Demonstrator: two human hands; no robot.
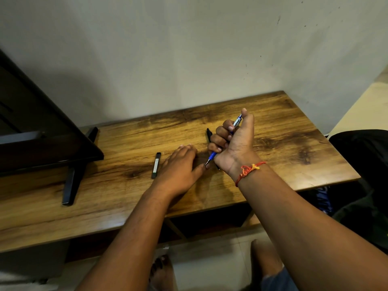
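From my head camera, the wooden table (294,127) backs onto the wall, and its near edge passes under both my forearms. To the right of my right hand (233,143) the wood runs on as far as the corner. On the left, the foot of a dark screen (72,183) takes up room. My right fist is curled round a blue pen (212,156), held slanting above the table. The thumb is on the silver top end, and the metal tip points down to meet the thumb of my left hand (178,166). That hand lies flat with its fingers straight, holding nothing. A slim dark case (156,168) lies just beside it, and a black pen (209,134) lies behind my fist
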